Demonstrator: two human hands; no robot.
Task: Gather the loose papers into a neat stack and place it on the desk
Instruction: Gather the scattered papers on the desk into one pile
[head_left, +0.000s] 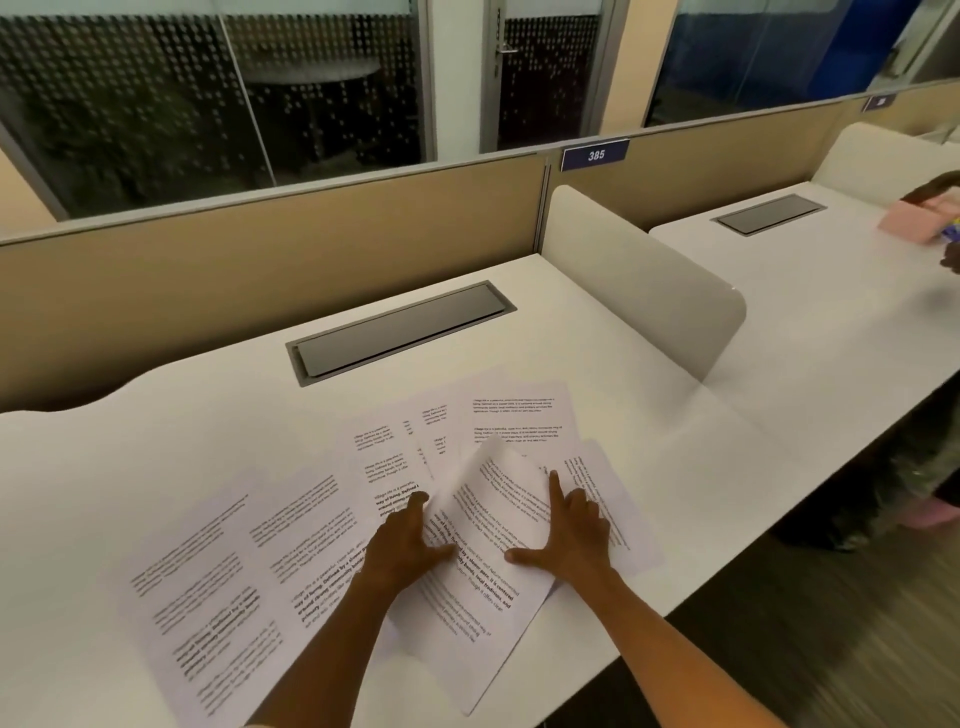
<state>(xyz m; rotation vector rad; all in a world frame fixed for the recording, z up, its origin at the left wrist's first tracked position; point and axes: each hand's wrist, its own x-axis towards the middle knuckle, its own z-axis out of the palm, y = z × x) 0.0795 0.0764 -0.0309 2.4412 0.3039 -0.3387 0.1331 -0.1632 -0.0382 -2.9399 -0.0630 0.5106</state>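
Observation:
Several printed white sheets lie fanned and overlapping across the white desk (156, 441). The top sheet (483, 545) sits tilted in the middle, and its far left edge curls up off the others. My left hand (402, 545) pinches that raised left edge between thumb and fingers. My right hand (569, 535) lies flat on the same sheet's right side, fingers spread and index finger pointing away. More sheets spread to the left (218, 587), behind (514, 415) and to the right (608, 483).
A grey cable hatch (400, 330) is set into the desk behind the papers. A tan partition (260, 260) backs the desk and a white divider (639, 280) bounds it on the right. At the neighbouring desk a pink object (919, 218) lies by another person's hand.

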